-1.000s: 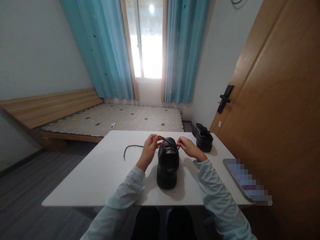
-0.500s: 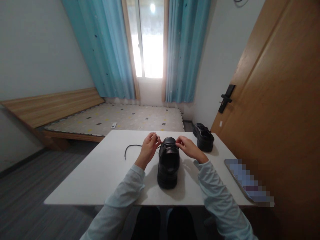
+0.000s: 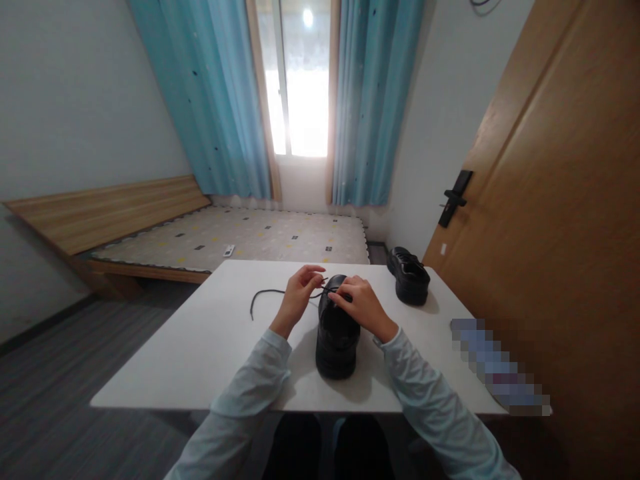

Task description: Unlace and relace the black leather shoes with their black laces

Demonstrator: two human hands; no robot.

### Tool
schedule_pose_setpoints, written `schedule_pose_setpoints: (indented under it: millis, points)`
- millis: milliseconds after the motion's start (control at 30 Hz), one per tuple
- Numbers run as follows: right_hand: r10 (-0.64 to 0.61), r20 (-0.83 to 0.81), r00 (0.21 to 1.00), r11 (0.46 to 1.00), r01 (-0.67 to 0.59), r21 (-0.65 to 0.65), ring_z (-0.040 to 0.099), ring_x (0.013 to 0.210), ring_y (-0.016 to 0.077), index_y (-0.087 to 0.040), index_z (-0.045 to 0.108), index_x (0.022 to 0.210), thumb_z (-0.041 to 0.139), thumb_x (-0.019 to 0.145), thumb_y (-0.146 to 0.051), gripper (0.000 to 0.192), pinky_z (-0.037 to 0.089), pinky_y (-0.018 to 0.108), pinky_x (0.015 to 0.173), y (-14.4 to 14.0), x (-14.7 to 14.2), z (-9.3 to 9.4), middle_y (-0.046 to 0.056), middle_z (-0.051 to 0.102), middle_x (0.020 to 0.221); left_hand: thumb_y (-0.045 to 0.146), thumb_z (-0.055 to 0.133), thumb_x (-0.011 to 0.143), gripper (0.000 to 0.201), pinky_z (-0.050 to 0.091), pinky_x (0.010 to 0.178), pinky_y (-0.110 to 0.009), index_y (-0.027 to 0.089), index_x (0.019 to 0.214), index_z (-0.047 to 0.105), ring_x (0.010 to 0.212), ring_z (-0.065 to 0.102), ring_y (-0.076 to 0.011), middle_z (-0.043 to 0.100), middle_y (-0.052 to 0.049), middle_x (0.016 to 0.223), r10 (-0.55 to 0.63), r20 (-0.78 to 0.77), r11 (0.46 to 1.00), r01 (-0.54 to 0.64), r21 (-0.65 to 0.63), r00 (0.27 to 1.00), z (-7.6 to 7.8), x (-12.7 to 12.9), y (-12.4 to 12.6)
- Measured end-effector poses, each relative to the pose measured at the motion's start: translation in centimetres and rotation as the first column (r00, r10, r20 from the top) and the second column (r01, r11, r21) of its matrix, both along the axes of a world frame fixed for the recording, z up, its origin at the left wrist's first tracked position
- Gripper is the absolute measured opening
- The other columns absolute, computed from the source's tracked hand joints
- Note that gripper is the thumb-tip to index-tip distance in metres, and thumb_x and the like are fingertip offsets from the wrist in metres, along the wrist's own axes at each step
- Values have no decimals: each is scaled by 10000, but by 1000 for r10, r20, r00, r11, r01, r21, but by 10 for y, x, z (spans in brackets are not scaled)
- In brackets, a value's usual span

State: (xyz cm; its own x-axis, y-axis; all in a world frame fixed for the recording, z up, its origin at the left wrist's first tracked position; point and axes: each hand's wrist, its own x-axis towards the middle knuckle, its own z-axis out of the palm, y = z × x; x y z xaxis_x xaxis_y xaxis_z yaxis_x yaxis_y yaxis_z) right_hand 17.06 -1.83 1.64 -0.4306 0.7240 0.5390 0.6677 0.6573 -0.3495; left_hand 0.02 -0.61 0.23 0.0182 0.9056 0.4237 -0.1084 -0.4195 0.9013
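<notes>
A black shoe stands on the white table, its heel toward me and its toe toward the window. Beside its laces on the left is my left hand, thumb and forefinger pinched on a shoelace whose short end pokes out toward the shoe. My right hand reaches across the shoe's upper, its fingers closed at the lace near the eyelets and covering part of the opening. Another stretch of black shoelace lies on the table to the left, its tip curving toward me.
A second black shoe sits at the table's far right corner. Along the right edge lies a flat, blurred-out object. Past the table is a bed with a small white device; a wooden door stands at right.
My right hand has moved left, from the shoe's right side to over its laces. The left hand's upper fingers have straightened somewhat, and a lace end now shows by its fingertips.
</notes>
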Motion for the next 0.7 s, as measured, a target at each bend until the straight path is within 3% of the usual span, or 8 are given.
schedule_pose_setpoints:
  millis: [200,333,533,700]
  points:
    - [-99,91,991,995,100,0,515,879,219,-187,671,739,681,771,-363,179,339,333,736,-1,-5,-4,57,607,847,312,683,700,174,508,680,-281,144,742,667,714,623,-156,685,-39,744,63,-161,997,-57,43,985,3,-7,2]
    - [-84,87,993,995,89,-51,517,888,216,-184,669,733,684,765,-326,147,345,334,750,-1,-2,-2,55,598,848,296,652,723,147,497,630,-257,150,741,661,662,609,-140,679,-27,712,54,-278,996,-34,78,959,4,-15,3]
    - [-27,69,997,995,33,-97,525,874,201,-179,675,720,694,762,-292,121,363,332,771,1,3,0,53,595,848,254,606,790,112,451,628,-230,158,768,661,681,581,-124,661,-19,744,49,-558,986,48,158,828,4,-26,2]
    - [-5,60,998,994,12,-113,529,851,195,-176,680,713,702,758,-288,123,369,328,766,1,4,1,50,595,825,215,603,805,97,442,673,-239,177,756,678,697,564,-119,655,-19,779,57,-659,961,138,240,750,3,-27,-2]
